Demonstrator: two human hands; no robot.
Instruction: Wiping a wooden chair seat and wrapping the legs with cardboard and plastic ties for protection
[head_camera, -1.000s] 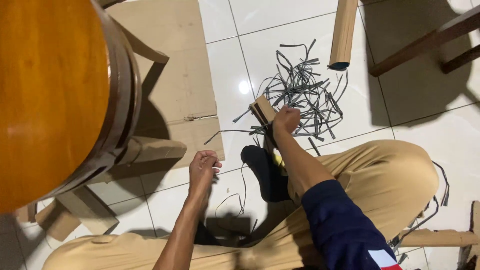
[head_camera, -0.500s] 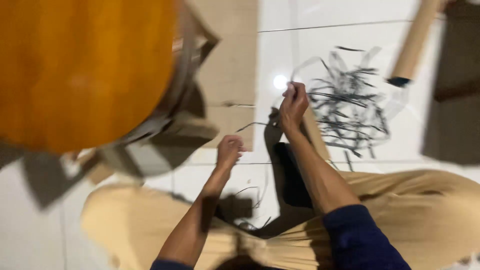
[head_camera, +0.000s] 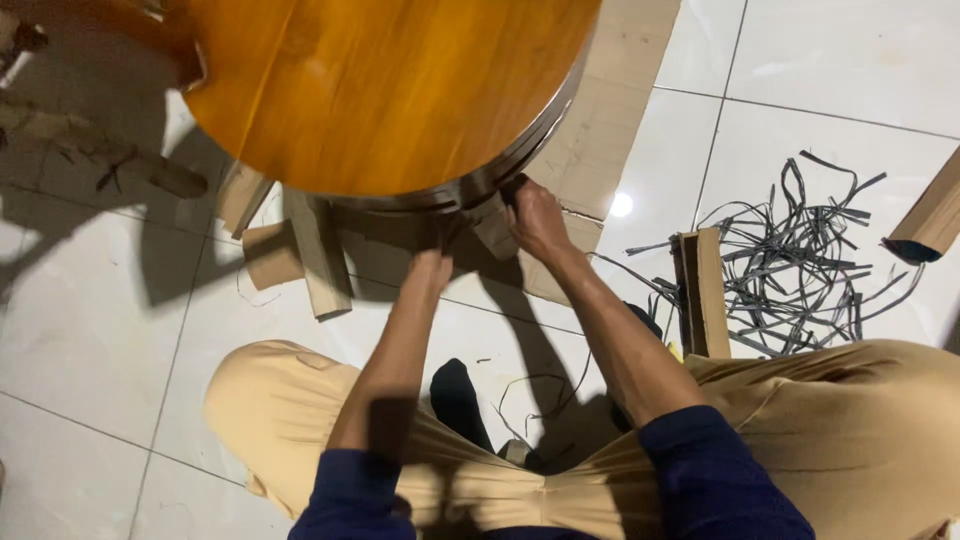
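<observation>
A round orange-brown wooden table (head_camera: 380, 80) fills the top of the view. Both my hands reach under its near rim. My right hand (head_camera: 535, 215) grips a cardboard-wrapped table leg (head_camera: 495, 228) just below the rim. My left hand (head_camera: 432, 268) is beside it on the same wrapping, fingers tucked out of sight in the shadow. I sit on the white tiled floor in tan trousers and dark socks (head_camera: 460, 395).
A pile of grey plastic straps (head_camera: 800, 260) lies at the right beside a folded cardboard corner piece (head_camera: 700, 290). Another cardboard tube (head_camera: 935, 220) sits at the right edge. Flat cardboard (head_camera: 610, 110) and cardboard-wrapped legs (head_camera: 315, 250) lie under the table.
The view swung left toward the table. My right hand left the strap pile and both hands moved up to the wrapped table leg under the rim.
</observation>
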